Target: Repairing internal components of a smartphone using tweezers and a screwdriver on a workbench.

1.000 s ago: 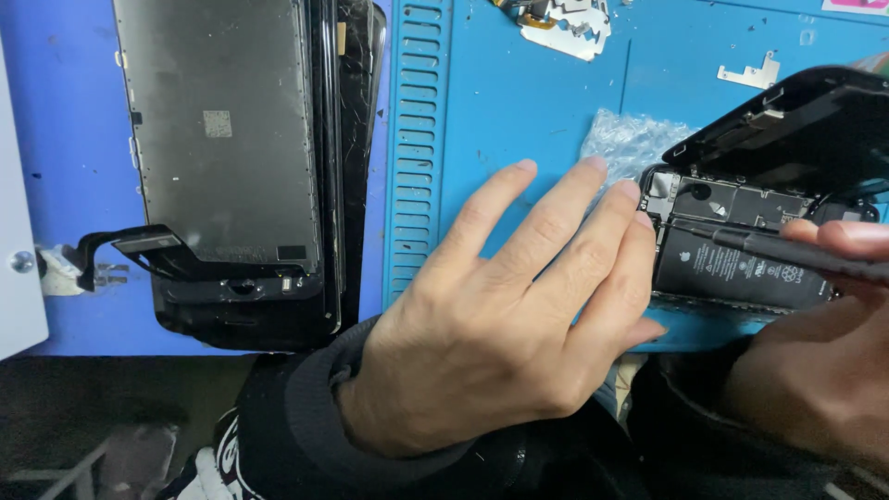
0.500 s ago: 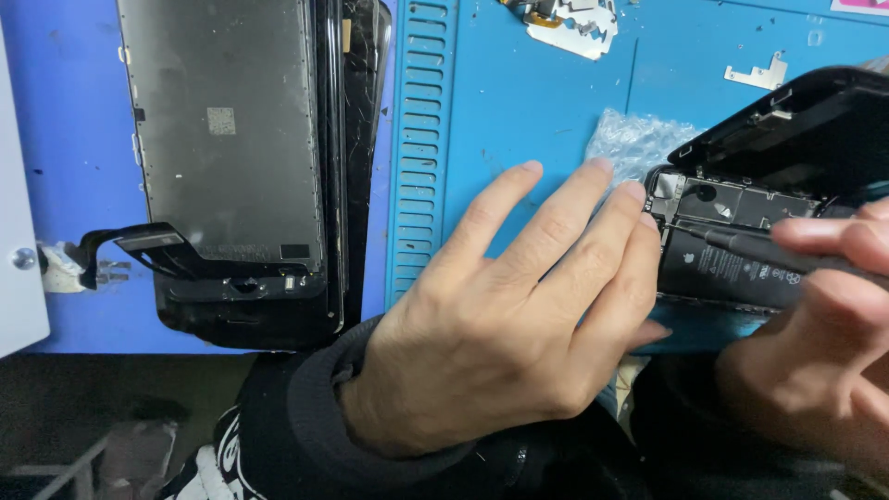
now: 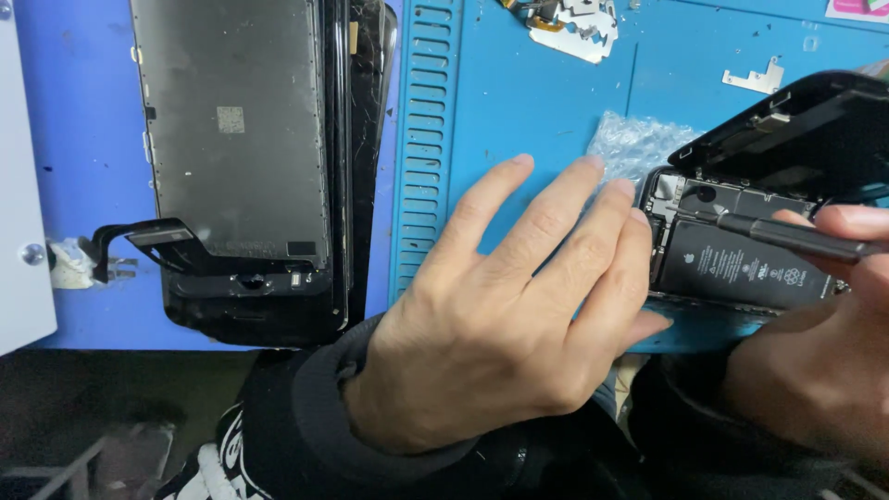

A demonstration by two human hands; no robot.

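An opened black phone lies at the right on the blue mat, its black battery showing and its screen half tilted up. My left hand lies flat, fingers apart, with the fingertips against the phone's left edge. My right hand grips a thin black tool whose tip rests on the phone's inside near the top of the battery.
A stack of removed phone screens with a black flex cable lies at the left. Small metal shields and a bracket sit at the mat's far side. A scrap of clear plastic lies beside the phone. A white box edge is far left.
My right hand has shifted a little, and the tool's tip has moved left across the phone's inside. My left hand has stayed on the phone's edge.
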